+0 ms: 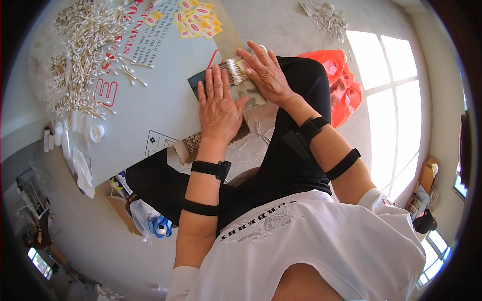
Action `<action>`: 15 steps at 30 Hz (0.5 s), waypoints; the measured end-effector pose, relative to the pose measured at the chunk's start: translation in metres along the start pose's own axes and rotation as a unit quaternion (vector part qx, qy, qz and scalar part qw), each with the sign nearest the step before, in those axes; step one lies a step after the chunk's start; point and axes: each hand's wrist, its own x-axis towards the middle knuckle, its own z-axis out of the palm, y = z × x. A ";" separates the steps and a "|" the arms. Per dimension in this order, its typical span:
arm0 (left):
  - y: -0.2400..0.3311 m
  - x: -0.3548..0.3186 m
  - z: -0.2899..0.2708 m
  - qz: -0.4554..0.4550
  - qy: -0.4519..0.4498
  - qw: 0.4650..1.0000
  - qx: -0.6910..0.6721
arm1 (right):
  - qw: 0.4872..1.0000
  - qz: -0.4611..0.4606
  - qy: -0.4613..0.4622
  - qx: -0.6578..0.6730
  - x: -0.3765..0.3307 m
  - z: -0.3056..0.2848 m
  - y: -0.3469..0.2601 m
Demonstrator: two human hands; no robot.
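Note:
A row of cotton swabs [235,71] lies side by side between my two hands, on a flat, shiny rectangular sheet or packet [255,96] at the table's right edge. My left hand [220,113] rests flat with its fingers stretched forward, just left of the swab heads. On the other side my right hand [271,80] lies palm down with fingers extended, its fingertips at the right end of the row. Neither hand is wrapped round anything. What lies under the palms is hidden.
A large heap of loose swabs [90,47] covers the table's [145,108] far left. Yellow-and-white paper labels [197,20] lie at the far edge. A cardboard box of sticks [188,143] stands under my left forearm. A red plastic bag [329,70] sits beyond my right knee.

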 end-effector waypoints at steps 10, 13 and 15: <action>-0.004 0.000 0.004 -0.002 0.012 1.000 -0.010 | 0.930 0.149 0.166 0.294 0.010 0.000 0.004; -0.004 0.006 0.004 0.000 0.073 0.992 -0.105 | 0.795 0.271 0.187 0.510 0.012 0.000 0.027; -0.010 0.013 0.002 -0.047 0.203 0.911 -0.355 | 0.619 0.390 0.134 0.668 0.016 0.003 0.027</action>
